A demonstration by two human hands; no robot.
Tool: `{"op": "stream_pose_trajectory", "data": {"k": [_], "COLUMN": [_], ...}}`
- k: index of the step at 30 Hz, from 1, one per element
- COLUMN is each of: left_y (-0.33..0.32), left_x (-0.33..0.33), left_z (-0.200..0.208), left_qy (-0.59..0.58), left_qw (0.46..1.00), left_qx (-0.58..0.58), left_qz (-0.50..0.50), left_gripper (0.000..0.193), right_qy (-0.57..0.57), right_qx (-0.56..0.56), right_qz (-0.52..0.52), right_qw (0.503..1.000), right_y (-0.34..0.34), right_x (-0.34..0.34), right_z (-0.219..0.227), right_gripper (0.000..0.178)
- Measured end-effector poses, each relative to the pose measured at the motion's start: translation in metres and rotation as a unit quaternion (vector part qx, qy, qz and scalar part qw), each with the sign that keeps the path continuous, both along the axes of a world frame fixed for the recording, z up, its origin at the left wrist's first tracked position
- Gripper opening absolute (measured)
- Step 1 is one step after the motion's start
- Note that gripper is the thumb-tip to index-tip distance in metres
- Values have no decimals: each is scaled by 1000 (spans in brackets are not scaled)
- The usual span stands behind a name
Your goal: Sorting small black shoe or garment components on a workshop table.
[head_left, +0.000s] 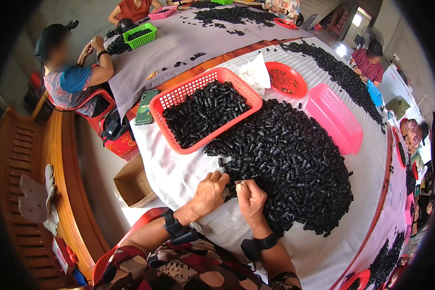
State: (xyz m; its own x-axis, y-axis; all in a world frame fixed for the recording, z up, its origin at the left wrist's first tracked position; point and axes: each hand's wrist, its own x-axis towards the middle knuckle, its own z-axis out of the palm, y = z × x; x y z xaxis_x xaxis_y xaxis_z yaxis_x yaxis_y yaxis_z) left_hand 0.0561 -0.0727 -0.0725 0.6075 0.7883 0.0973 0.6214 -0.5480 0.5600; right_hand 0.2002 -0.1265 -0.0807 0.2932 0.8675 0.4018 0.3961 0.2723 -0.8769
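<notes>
A large heap of small black plastic parts [295, 164] covers the middle of the white cloth in front of me. At its near left edge my left hand [210, 191] is closed, fingers curled inward; whatever they hold is hidden. Close beside it, my right hand [251, 199] is closed with thumb and forefinger pinched together. A thin pale edge shows at those fingertips, too small to name. Dark bits lie between the two hands. Just beyond them stands a red-orange plastic basket [166, 137], partly filled with similar black parts.
A pink basket [336, 121] lies right of the heap. Behind it sit a red round tray [295, 79] and a white plastic bag [257, 72]. A green phone [146, 107] rests at the table's left edge, above a cardboard box [133, 181]. Other people sit around more black piles.
</notes>
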Motion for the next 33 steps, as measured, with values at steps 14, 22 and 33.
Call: {"op": "stream_pose_trajectory", "data": {"k": [14,22,33], "left_y": [26,29,27], "left_x": [-23,-22,-20], "left_z": [-20,-37,-40], "left_qy": [-512,-571,-554], "left_qw": [606,494,525], "left_qx": [-607,-644,-638], "left_qz": [-43,-120,-100], "left_gripper": [23,25,18], "right_qy": [-5,-72,-85], "right_qx": [-26,-32,-37], "right_qz": [6,13,5], "right_qw": [1000,997,996], "right_y": [-1,1,2], "right_x": [1,-4,-5], "right_z": [1,0,-3], "right_gripper": [19,17,17]}}
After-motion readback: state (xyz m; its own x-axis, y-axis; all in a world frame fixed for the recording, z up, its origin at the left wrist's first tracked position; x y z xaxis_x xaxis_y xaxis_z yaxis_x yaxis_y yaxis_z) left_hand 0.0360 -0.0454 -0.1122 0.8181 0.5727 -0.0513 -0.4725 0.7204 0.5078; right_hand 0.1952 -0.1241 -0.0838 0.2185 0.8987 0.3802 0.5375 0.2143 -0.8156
